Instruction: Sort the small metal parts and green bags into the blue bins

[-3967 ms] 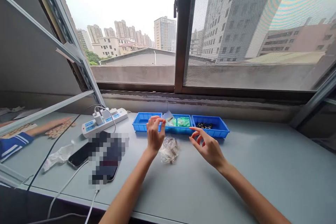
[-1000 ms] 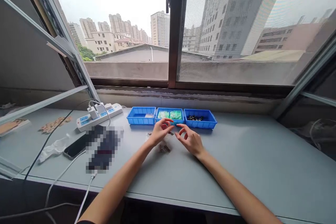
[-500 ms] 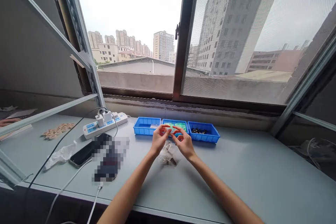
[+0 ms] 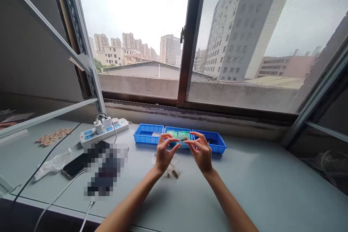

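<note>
My right hand pinches a small, narrow dark piece with a metallic glint at its fingertips. The piece is too small to name. My left hand is just left of it, thumb and forefinger apart, the forefinger tip close to the piece's end. Both hands are raised in front of a blue bin with green packets. Below and between them lies a clear plastic bag with small brownish pieces, partly hidden by my left hand.
A blue bin with pale packets and another with dark parts flank the middle one. To the left lie a white power strip, a phone, cables, crumpled plastic and wooden pieces. A window is behind.
My hands have moved apart, the right one shifting to the right, and the small dark piece now shows between them. The view has shifted slightly.
</note>
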`<state>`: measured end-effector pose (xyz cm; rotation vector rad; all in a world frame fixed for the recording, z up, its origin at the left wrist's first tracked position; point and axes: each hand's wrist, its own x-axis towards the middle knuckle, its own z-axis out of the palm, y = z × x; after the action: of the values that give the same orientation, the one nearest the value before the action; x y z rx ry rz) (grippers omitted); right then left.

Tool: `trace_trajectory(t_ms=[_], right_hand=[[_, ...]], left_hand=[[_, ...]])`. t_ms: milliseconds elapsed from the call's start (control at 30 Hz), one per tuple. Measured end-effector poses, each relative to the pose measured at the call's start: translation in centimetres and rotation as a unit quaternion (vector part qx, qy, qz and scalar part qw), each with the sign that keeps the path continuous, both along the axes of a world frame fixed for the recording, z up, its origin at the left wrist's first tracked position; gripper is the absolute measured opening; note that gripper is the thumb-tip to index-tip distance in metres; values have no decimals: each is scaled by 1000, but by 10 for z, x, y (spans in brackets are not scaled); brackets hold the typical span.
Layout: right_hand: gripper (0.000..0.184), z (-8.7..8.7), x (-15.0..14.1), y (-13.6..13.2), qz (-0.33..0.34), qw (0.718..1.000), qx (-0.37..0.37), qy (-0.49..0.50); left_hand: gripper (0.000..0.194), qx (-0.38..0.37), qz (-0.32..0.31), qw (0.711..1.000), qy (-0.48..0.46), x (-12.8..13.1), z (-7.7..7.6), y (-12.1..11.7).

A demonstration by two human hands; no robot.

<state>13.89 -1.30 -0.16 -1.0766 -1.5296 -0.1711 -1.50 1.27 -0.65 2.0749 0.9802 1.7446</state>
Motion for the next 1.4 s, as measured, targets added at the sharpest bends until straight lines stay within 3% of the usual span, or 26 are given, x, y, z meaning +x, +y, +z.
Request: trace_trajectory(t_ms=[167, 333, 533, 600, 667, 767, 967, 1167, 1400], right_hand=[[30, -2, -2, -2, 14, 999, -24, -28], [26, -3, -8, -3, 26, 997, -75, 25], [31, -9, -14, 0, 57, 980, -160, 103], [33, -11, -15, 0, 54, 977, -178, 104], [34, -11, -15, -1, 31, 980, -177, 86], [32, -9, -14, -3, -6, 986, -162, 37], [29, -10, -16, -8, -5, 986, -158, -47], [28, -9, -19, -13, 7, 986, -150, -77], [27, -7, -13, -11, -9, 985, -156, -79]], left_hand=[[15, -31, 9, 999, 24, -4, 0, 6], [22, -64, 4, 997, 39, -5, -1, 10], [23, -53, -81, 990, 99, -5, -5, 11], [21, -54, -80, 990, 101, -6, -4, 13], [20, -66, -16, 995, 78, -11, -3, 19], [18, -91, 133, 987, 15, -26, -1, 32], [19, -119, 277, 952, -43, -67, -6, 56], [25, -107, 320, 941, -40, -70, -6, 58], [25, -117, 304, 945, 42, -57, -7, 57]])
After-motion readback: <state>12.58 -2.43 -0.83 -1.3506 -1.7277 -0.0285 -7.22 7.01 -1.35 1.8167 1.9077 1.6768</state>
